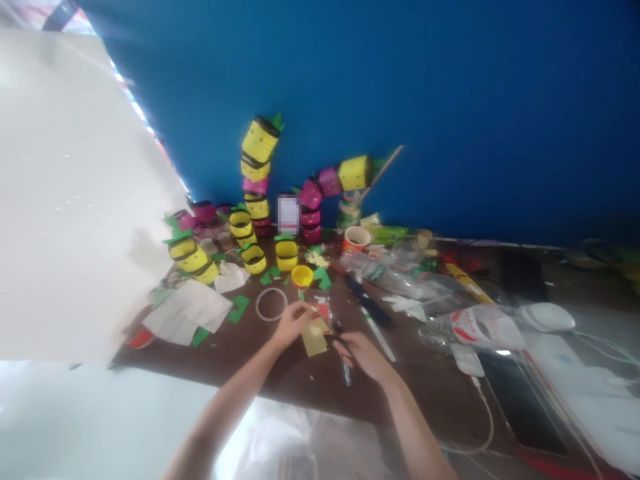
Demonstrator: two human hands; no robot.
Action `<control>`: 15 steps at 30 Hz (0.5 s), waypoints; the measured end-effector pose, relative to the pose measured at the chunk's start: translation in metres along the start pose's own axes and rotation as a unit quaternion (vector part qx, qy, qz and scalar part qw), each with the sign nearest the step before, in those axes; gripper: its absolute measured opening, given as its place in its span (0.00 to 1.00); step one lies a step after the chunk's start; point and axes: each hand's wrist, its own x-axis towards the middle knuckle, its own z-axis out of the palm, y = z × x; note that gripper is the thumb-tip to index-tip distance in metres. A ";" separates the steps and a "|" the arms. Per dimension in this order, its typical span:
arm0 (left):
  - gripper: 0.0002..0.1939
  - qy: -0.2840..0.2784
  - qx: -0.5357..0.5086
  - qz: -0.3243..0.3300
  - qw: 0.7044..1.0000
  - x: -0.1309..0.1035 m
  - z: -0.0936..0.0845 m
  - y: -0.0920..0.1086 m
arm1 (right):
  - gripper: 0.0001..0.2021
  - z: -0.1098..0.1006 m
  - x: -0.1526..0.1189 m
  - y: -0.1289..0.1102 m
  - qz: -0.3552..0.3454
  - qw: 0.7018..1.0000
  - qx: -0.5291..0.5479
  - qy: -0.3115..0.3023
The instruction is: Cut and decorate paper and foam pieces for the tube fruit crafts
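My left hand point(294, 325) is closed, its fingertips pinching the upper edge of a small tan-yellow piece of paper point(315, 340). On the right of that paper, my right hand point(364, 355) is curled with its fingers bent; a dark, thin thing shows at its fingertips, too blurred to name. A clear pen-like stick point(347, 375) lies just below those fingers. Behind the paper lies a red piece point(324, 313). A small yellow cup point(302, 276) stands beyond my left hand, and a roll of clear tape point(271, 293) lies to its left.
Yellow and magenta ringed cup figures point(257, 173) stand along the blue wall, with a phone point(289, 215) between them. White paper point(187, 312) and green scraps point(239, 309) lie left. Plastic bottles point(480, 327), a paper cup point(356, 239), a tablet point(525, 400) and cables are right.
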 end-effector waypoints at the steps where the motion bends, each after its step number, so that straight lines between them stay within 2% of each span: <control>1: 0.15 0.002 0.001 0.002 1.000 0.000 0.000 0.000 | 0.20 0.000 0.000 0.001 0.000 1.000 -0.001 0.002; 15: 0.14 0.009 0.001 0.009 1.000 0.001 0.000 0.000 | 0.22 -0.001 0.000 0.003 0.007 1.000 0.000 -0.013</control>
